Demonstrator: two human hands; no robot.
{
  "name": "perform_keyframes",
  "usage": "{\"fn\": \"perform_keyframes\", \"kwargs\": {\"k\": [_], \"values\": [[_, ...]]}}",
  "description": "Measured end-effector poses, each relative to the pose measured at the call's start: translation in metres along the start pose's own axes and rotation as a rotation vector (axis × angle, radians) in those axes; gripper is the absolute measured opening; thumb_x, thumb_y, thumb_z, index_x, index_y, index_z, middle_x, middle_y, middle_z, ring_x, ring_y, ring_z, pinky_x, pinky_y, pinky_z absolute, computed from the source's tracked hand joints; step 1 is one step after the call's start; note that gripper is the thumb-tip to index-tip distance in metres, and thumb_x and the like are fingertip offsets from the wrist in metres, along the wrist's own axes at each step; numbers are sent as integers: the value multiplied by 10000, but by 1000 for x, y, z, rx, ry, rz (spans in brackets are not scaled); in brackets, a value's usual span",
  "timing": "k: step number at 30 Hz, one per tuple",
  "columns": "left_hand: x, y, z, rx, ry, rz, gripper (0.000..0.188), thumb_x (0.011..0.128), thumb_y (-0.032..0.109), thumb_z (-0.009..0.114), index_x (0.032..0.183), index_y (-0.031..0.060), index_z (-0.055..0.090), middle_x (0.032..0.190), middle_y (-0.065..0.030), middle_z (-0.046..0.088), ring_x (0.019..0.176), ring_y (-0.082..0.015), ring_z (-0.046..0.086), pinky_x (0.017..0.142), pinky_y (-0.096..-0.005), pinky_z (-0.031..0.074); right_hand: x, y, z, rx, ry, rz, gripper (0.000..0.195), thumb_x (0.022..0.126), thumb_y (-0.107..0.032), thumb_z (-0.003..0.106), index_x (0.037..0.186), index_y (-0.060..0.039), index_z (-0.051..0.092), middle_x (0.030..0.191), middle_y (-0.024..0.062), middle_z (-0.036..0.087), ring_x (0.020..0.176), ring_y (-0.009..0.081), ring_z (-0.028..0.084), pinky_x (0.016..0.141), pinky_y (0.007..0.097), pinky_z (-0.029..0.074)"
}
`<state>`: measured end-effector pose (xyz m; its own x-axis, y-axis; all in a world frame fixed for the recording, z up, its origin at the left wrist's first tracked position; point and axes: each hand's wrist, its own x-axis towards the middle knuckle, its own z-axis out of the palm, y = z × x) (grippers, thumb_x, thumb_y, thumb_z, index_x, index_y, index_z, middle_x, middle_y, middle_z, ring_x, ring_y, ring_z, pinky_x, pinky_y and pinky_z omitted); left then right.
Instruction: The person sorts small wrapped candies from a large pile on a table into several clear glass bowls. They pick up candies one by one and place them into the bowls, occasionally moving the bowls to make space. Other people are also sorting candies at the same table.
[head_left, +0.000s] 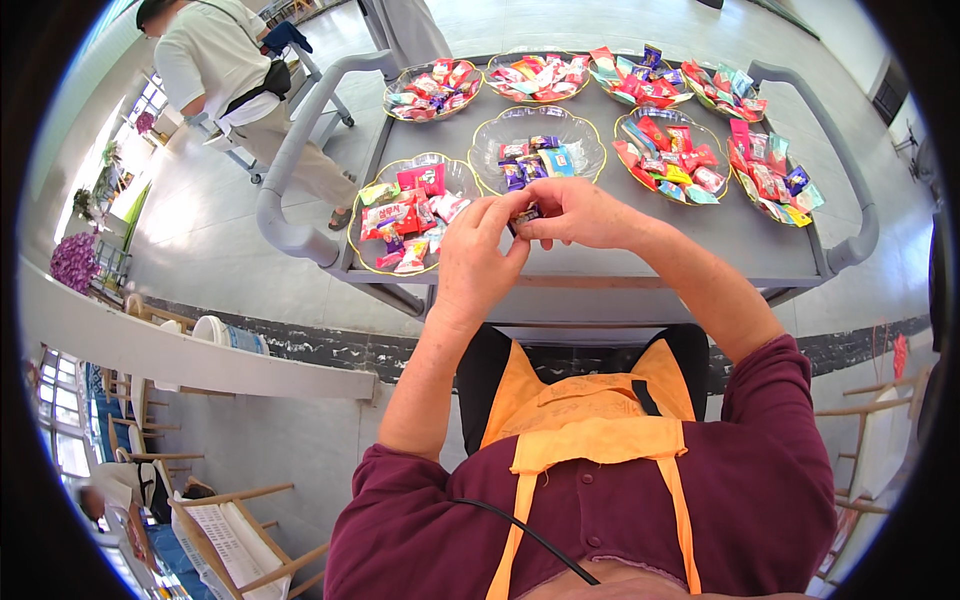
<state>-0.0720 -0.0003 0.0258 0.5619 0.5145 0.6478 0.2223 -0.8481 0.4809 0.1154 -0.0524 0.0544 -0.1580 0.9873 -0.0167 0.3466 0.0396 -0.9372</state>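
My left hand (478, 251) and my right hand (581, 213) meet over the near edge of a grey cart. Between their fingertips is a small dark-wrapped sweet (527, 216), partly covered by the fingers. Just beyond them stands a clear glass dish (486, 142) with a scalloped gold rim. It holds several wrapped sweets (534, 166) in purple, red and blue, gathered towards its near side. Left of my left hand, a gold-rimmed dish of mixed sweets (420, 214) is much fuller, with red packets and a green one.
More filled sweet dishes stand on the cart (442, 135), including one at the right (671, 157). Tubular handles (300, 150) rise at the cart's ends. A person (217, 67) stands beside another cart at the upper left. Wooden chairs (240, 540) are at the lower left.
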Motion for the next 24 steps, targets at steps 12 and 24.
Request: {"fn": "perform_keyframes", "kwargs": {"k": [12,24], "values": [[-3,1,-5,45,103,-87,452,793,93,764,1219,83,617,1080,-102,658,986,-290,638,841,-374,515,26,5,-100,-888,149,55,159,857,-168,651,966,-63,697,987,112,617,1036,278,584,905,387,471],[-40,-69,-85,39,312,-322,376,844,65,727,1210,61,640,958,-60,683,915,-196,643,813,-338,502,95,46,-115,-1056,37,78,185,724,40,620,898,-17,642,872,161,679,854,341,660,727,421,525]]}}
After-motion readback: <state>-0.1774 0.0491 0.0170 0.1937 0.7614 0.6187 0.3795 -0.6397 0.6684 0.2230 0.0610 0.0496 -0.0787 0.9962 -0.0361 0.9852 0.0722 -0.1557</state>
